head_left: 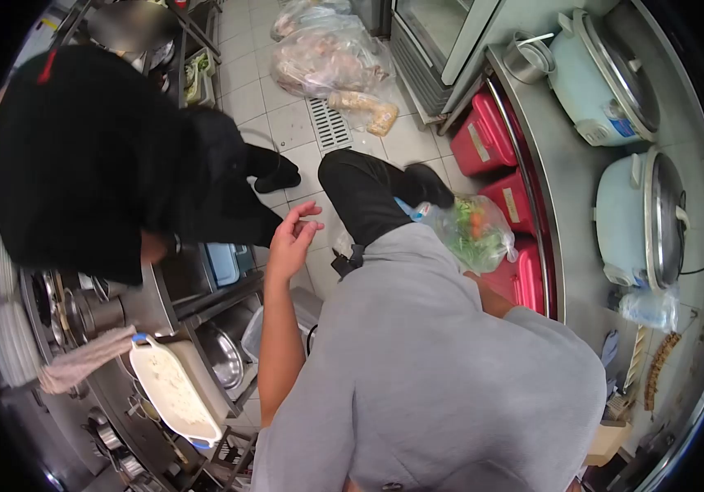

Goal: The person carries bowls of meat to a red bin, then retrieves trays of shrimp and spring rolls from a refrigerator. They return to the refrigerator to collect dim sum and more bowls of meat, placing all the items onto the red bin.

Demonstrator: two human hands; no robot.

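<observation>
My left hand (293, 235) is raised to the left of my body, fingers loosely bent and apart, with nothing in it. It is above the tiled floor, near the dark trousers of a co-worker. On my right, a clear plastic bag (476, 234) with leafy greens and something orange, perhaps carrots, hangs beside my leg. My right forearm (493, 297) comes out of the grey sleeve just behind this bag. The fingers of that hand are hidden by my shirt and the bag, so their grip does not show.
A co-worker in black (89, 164) bends at the left counter. Large bags (331, 61) and a drain grate (329, 123) are on the floor ahead. Rice cookers (626, 217) stand on the right counter above red bins (483, 135). A white tub (173, 389) is at left.
</observation>
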